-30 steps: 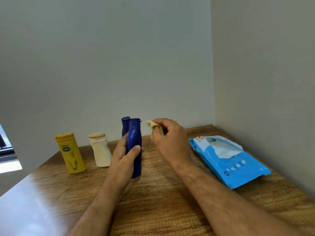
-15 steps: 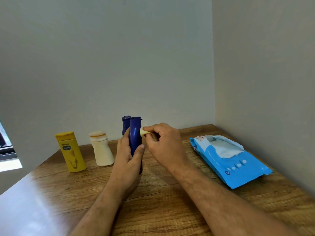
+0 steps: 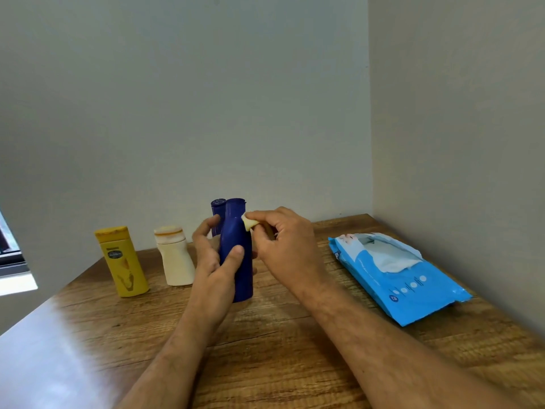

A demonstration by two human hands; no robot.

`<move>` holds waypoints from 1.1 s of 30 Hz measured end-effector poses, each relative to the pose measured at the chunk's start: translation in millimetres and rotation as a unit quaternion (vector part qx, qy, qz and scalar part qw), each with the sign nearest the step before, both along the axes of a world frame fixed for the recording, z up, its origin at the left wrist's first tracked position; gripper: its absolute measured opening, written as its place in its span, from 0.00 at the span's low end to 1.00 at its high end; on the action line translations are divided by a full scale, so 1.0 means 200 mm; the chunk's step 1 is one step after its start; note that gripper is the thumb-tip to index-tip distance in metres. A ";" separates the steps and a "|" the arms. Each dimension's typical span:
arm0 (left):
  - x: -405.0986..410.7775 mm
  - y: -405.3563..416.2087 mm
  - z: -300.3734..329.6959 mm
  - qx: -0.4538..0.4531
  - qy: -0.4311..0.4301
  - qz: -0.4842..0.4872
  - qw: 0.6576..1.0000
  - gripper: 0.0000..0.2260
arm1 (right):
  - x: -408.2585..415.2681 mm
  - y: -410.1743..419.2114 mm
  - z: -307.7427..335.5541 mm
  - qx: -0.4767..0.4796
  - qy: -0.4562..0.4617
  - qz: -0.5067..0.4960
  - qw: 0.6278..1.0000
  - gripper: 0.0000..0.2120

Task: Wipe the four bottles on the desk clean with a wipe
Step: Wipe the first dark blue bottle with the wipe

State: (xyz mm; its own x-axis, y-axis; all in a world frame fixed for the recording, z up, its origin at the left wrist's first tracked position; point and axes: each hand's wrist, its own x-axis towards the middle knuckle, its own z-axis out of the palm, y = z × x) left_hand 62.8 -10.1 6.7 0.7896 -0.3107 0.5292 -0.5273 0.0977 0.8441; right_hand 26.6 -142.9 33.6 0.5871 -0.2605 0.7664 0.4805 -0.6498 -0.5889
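Note:
My left hand (image 3: 213, 270) grips a dark blue bottle (image 3: 237, 237) upright at the middle of the wooden desk (image 3: 280, 343), thumb across its front. My right hand (image 3: 286, 246) pinches a small folded yellowish wipe (image 3: 250, 223) and presses it against the bottle's neck on the right side. A second dark blue bottle (image 3: 217, 212) stands just behind, mostly hidden. To the left stand a cream bottle (image 3: 174, 256) and a yellow bottle (image 3: 121, 261).
A blue pack of wet wipes (image 3: 398, 276) lies on the right of the desk, its flap open with white tissue showing. Walls close the back and the right side. A window edge (image 3: 11, 261) shows at the far left.
My right hand brought the wipe from beside the bottle's top onto its neck. My left hand shifted its grip on the blue bottle, which now sits a little lower.

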 end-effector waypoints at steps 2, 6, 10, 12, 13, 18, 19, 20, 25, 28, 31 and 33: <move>0.00 0.01 0.01 -0.022 0.026 -0.009 0.999 0.20 | 0.01 -0.01 -0.01 0.003 0.025 0.004 1.000 0.12; -0.01 0.02 0.03 -0.096 0.120 -0.038 0.987 0.15 | 0.01 0.00 -0.01 0.000 0.029 0.021 0.999 0.13; 0.00 0.04 0.02 -0.072 0.124 -0.025 0.989 0.26 | 0.00 0.01 -0.01 -0.019 0.020 0.063 0.998 0.13; 0.00 0.04 0.01 -0.015 0.098 -0.021 0.995 0.30 | 0.00 0.00 0.00 0.001 0.027 0.066 0.997 0.14; -0.01 0.03 0.01 0.009 0.090 -0.020 0.996 0.32 | 0.01 0.00 0.00 0.011 0.031 0.060 0.998 0.14; -0.02 -0.01 0.01 0.035 0.028 0.052 0.998 0.33 | 0.01 0.00 0.00 -0.011 0.028 0.058 0.998 0.13; -0.02 -0.01 0.01 0.033 0.016 0.064 0.997 0.33 | 0.01 0.00 -0.01 -0.026 0.026 0.063 0.997 0.13; -0.01 -0.01 0.01 0.033 0.009 0.072 0.997 0.33 | 0.00 0.00 -0.01 -0.041 0.023 0.063 0.997 0.12; -0.02 -0.01 0.01 0.059 -0.020 0.077 0.995 0.33 | -0.01 -0.02 -0.01 -0.121 -0.001 0.041 0.992 0.14; -0.04 -0.01 0.01 0.064 -0.024 0.070 0.995 0.33 | -0.02 -0.02 0.00 -0.168 -0.022 0.015 0.985 0.15; -0.03 -0.01 0.01 0.030 -0.011 0.078 0.996 0.32 | -0.01 -0.02 0.00 -0.147 -0.029 0.004 0.989 0.16; -0.02 0.00 0.02 0.019 -0.012 0.095 0.995 0.33 | -0.01 -0.03 0.00 -0.126 -0.023 -0.003 0.992 0.16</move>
State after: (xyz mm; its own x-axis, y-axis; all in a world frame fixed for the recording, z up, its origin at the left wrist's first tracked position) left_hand 59.5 -10.6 10.5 0.8230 -0.1775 0.5396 -0.5535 -0.0372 0.8320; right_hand 25.3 -148.9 33.0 0.5488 -0.0594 0.8339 0.4995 -0.7765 -0.3840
